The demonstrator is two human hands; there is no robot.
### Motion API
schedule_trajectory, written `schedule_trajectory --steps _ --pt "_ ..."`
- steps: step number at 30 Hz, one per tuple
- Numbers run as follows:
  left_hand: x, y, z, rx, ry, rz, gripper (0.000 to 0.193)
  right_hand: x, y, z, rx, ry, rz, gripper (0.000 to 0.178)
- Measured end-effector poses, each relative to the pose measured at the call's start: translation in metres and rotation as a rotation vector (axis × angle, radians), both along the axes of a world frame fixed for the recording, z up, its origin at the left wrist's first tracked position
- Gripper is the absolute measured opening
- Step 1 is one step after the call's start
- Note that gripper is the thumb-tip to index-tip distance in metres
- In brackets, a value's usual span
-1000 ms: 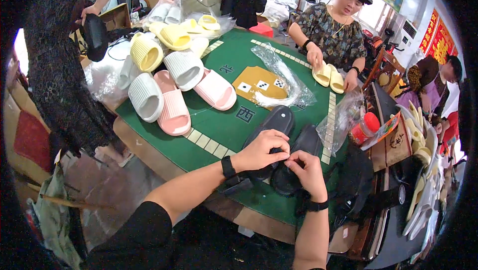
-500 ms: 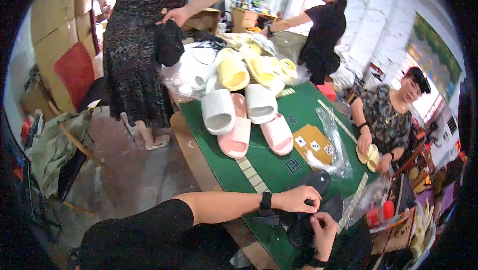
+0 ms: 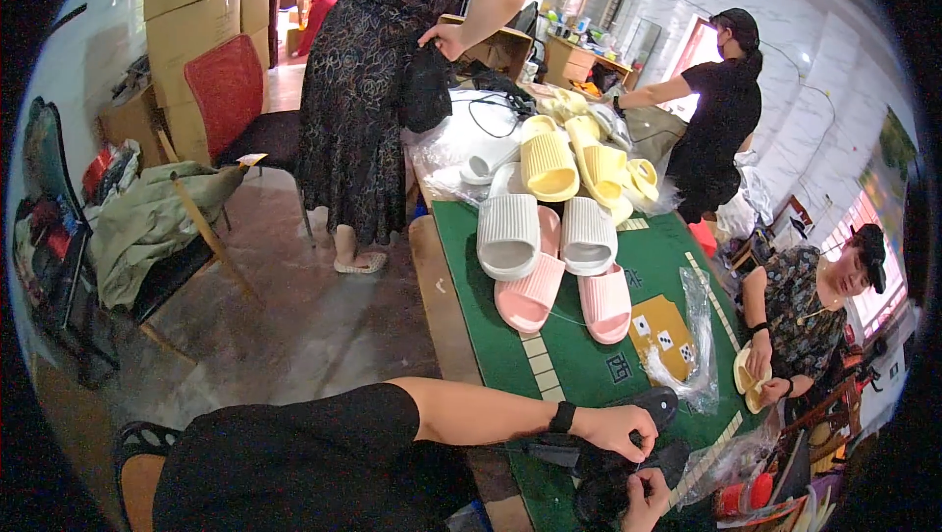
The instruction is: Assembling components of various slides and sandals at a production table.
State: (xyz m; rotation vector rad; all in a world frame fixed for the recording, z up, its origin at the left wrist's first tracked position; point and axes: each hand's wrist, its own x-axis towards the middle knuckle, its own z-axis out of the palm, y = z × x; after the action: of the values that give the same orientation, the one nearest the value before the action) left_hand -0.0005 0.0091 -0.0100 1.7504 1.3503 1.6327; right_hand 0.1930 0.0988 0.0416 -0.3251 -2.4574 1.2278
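Observation:
My left hand point(image 3: 618, 430) reaches in from the left over the near edge of the green table, thumb and fingertips pinched together. Just below it, my right hand point(image 3: 645, 505) is pinched too, its fingers close to the left ones. A thin pale strand seems to run between the two; what it belongs to is too small to make out. Beneath and beside my hands lie black slippers, one grey-black sole end point(image 3: 655, 402) showing past the left hand. A dark bundle point(image 3: 601, 495), its kind unclear, sits left of the right hand.
Pink slippers point(image 3: 530, 294), grey-white slippers point(image 3: 507, 238) and yellow slippers point(image 3: 549, 161) are heaped on the table point(image 3: 491, 355). A tan card point(image 3: 659, 336) and clear plastic wrap point(image 3: 699, 365) lie to their right. A seated co-worker point(image 3: 819, 287) handles pale yellow slippers; two people stand beyond. A red chair point(image 3: 226, 90) stands left.
The view has swung left, so the table and people sit farther right. My hands stay pinched close together over the black slippers. The seated co-worker's head has tipped down.

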Motion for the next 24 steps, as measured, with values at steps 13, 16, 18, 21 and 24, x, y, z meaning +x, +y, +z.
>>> schedule_trajectory --steps 13,16,18,21,24 --pt "-0.001 0.010 -0.009 0.075 -0.044 -0.028 0.018 0.001 -0.008 0.006 -0.005 -0.016 -0.025 0.010" --pt "0.002 0.011 -0.011 0.157 -0.071 0.018 0.019 0.001 -0.010 0.007 0.024 0.019 -0.013 0.009" --pt "0.002 0.011 -0.011 0.070 -0.123 -0.008 0.015 0.000 -0.010 0.006 0.018 0.031 -0.001 0.009" --pt "0.002 0.010 -0.010 0.131 -0.160 -0.041 0.015 0.001 -0.007 0.002 -0.004 0.041 0.000 0.008" --pt "0.001 0.009 -0.009 0.052 -0.180 -0.036 0.014 0.002 -0.002 -0.004 -0.058 0.023 -0.025 0.006"
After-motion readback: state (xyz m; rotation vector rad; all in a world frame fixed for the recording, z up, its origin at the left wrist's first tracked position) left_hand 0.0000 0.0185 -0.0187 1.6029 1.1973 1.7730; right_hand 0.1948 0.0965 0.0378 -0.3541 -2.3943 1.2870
